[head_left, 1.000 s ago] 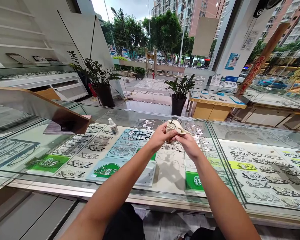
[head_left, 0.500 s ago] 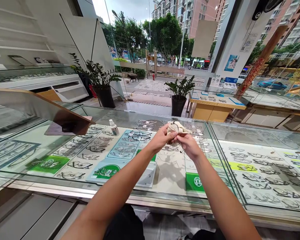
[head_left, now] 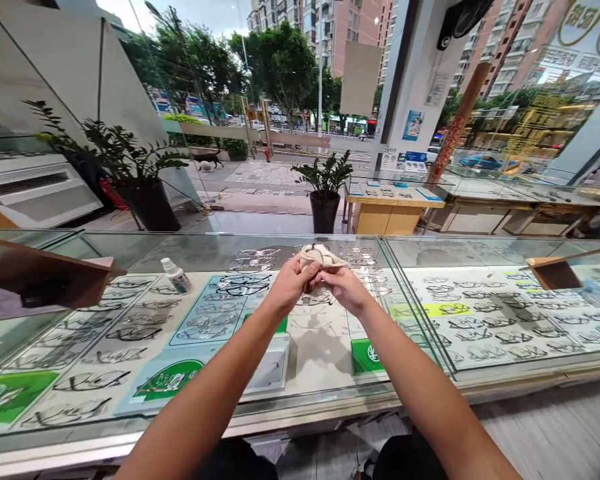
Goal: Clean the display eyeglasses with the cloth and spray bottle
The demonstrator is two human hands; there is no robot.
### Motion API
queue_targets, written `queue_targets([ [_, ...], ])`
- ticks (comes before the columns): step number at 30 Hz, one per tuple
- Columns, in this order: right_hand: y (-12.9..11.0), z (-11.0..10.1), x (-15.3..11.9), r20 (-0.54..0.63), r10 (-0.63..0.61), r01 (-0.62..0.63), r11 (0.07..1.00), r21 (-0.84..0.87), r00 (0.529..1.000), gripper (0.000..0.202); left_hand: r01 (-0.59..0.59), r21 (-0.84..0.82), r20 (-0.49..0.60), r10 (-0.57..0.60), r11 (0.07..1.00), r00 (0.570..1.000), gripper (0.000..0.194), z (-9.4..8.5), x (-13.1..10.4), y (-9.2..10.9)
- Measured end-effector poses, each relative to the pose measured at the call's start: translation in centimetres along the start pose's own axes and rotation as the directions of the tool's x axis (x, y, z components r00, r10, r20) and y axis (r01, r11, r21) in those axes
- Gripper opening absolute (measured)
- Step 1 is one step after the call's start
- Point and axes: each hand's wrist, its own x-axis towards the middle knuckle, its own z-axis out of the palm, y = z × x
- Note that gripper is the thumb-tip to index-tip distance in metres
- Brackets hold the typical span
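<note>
Over the glass display case, both hands are together at one bundle. My left hand (head_left: 294, 281) is closed around a cream cloth (head_left: 325, 256), thumb pressed inward. A thin dark rim of a pair of eyeglasses (head_left: 316, 251) shows among the folds; the cloth covers most of it. My right hand (head_left: 344, 287) meets the left, its fingertips pinched at the lower edge of the cloth and glasses. Which part of the frame each hand grips is hidden. A white spray bottle (head_left: 176, 276) stands on the case to the left of my hands.
Rows of eyeglasses (head_left: 93, 380) lie inside the display case (head_left: 325, 393) beneath my hands. Tilted mirrors (head_left: 40, 270) stand at the left and right. Beyond the case are potted plants (head_left: 325, 210) and a wooden display table (head_left: 387, 217) by the window.
My view has turned to the right, so the case and bottle appear farther left. My hands stay together on the cloth and glasses; the dangling dark piece below them no longer shows clearly.
</note>
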Motion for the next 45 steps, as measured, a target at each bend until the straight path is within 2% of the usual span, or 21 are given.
queue_targets([
  [5, 0.9, 0.6, 0.0, 0.039, -0.020, 0.024, 0.995, -0.098, 0.999, 0.040, 0.003, 0.004, -0.109, -0.002, 1.000, 0.994, 0.060, -0.1, 0.1, -0.1],
  [8, 0.5, 0.8, -0.1, 0.059, -0.031, 0.036, 0.997, -0.074, 0.998, 0.039, 0.046, -0.045, -0.041, -0.048, 0.998, 0.998, 0.061, -0.3, 0.2, 0.4],
  [11, -0.5, 0.6, -0.1, 0.027, -0.039, 0.040, 0.999, -0.020, 0.999, 0.041, 0.065, -0.156, 0.032, -0.061, 0.986, 0.998, 0.050, -0.6, 0.4, 1.1],
  [15, -2.3, 0.8, -0.8, 0.011, -0.044, 0.044, 0.998, -0.041, 0.999, 0.041, 0.050, -0.267, 0.023, -0.045, 0.962, 0.999, 0.042, -1.4, 1.0, 1.5],
  [19, -4.3, 0.8, -3.5, 0.064, -0.042, 0.053, 0.982, -0.182, 0.997, 0.038, 0.140, -0.244, 0.057, -0.130, 0.960, 0.990, 0.044, -2.6, 1.2, 1.5],
  [24, -8.3, 0.4, -7.8, 0.125, -0.017, 0.073, 0.888, -0.454, 0.992, 0.031, 0.297, -0.130, 0.133, -0.280, 0.946, 0.951, 0.048, -3.3, 0.3, 1.8],
  [26, -10.3, 0.7, -8.6, 0.195, -0.010, 0.134, 0.764, -0.631, 0.981, 0.030, 0.358, -0.084, 0.177, -0.340, 0.930, 0.924, 0.048, -3.2, -0.2, 2.0],
  [27, -11.1, 1.0, -8.7, 0.253, -0.019, 0.204, 0.651, -0.732, 0.967, 0.029, 0.393, -0.058, 0.205, -0.374, 0.918, 0.904, 0.049, -3.2, -0.4, 2.1],
  [30, -12.8, 2.2, -8.4, 0.422, 0.002, 0.413, 0.200, -0.888, 0.906, 0.024, 0.476, 0.030, 0.282, -0.465, 0.879, 0.839, 0.052, -3.4, -0.8, 2.2],
  [33, -12.7, 3.3, -7.7, 0.493, 0.123, 0.508, -0.261, -0.821, 0.861, 0.019, 0.494, 0.101, 0.309, -0.499, 0.864, 0.810, 0.053, -3.7, -1.0, 1.9],
  [35, -12.3, 3.8, -7.4, 0.527, 0.214, 0.561, -0.457, -0.690, 0.822, 0.017, 0.476, 0.143, 0.340, -0.495, 0.868, 0.800, 0.051, -3.8, -1.1, 1.8],
  [37, -11.9, 4.2, -7.1, 0.569, 0.285, 0.619, -0.544, -0.566, 0.771, 0.018, 0.465, 0.188, 0.411, -0.499, 0.865, 0.763, 0.050, -3.7, -1.2, 1.8],
  [39, -11.6, 4.4, -6.7, 0.607, 0.319, 0.658, -0.575, -0.487, 0.728, 0.018, 0.464, 0.228, 0.491, -0.512, 0.856, 0.705, 0.052, -3.6, -1.3, 1.8],
  [42, -11.5, 4.6, -6.0, 0.637, 0.320, 0.674, -0.590, -0.445, 0.701, 0.020, 0.427, 0.280, 0.571, -0.507, 0.860, 0.646, 0.055, -3.3, -1.4, 1.6],
  [44, -11.5, 4.5, -5.4, 0.651, 0.297, 0.671, -0.589, -0.450, 0.698, 0.022, 0.396, 0.287, 0.594, -0.487, 0.872, 0.640, 0.055, -3.1, -1.3, 1.3],
  [45, -11.5, 4.3, -5.1, 0.664, 0.275, 0.668, -0.588, -0.456, 0.695, 0.023, 0.383, 0.276, 0.594, -0.469, 0.882, 0.654, 0.055, -3.0, -1.2, 1.2],
])
